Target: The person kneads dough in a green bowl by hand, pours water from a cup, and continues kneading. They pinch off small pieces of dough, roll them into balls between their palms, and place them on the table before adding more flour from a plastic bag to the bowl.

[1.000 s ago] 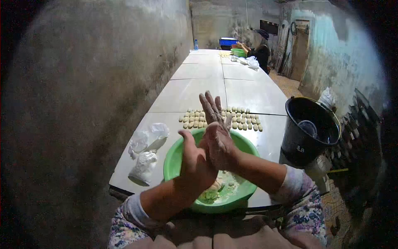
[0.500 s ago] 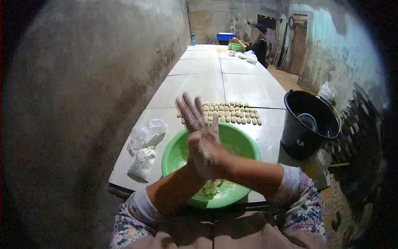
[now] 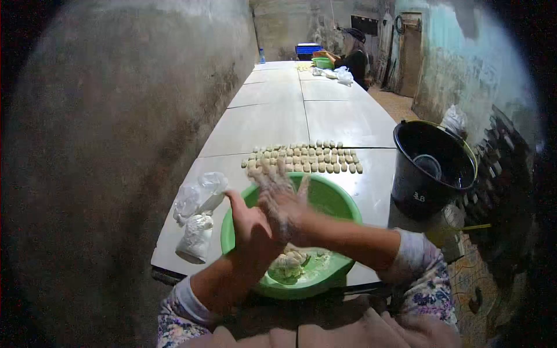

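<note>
Above the green basin (image 3: 333,200) my two floury hands are pressed against each other. My left hand (image 3: 250,227) is below and to the left, its thumb stretched out and its other fingers largely hidden. My right hand (image 3: 282,200) lies across its palm, fingers spread and blurred by motion. Whether anything small is between the palms cannot be seen. A lump of pale dough (image 3: 290,261) with loose flour sits in the basin beneath my wrists. Beyond the basin, rows of small dough pieces (image 3: 310,158) lie on the white table (image 3: 267,124).
Left of the basin are a bag of flour (image 3: 196,238) and a crumpled clear bag (image 3: 203,191). A black bucket (image 3: 426,174) stands at the right. At the far end a person (image 3: 355,58) works beside another green basin (image 3: 322,62) and a blue crate (image 3: 308,50).
Both hands have come lower over the basin. My left thumb now sticks out to the left, and my right hand has tilted forward. The view has shifted slightly.
</note>
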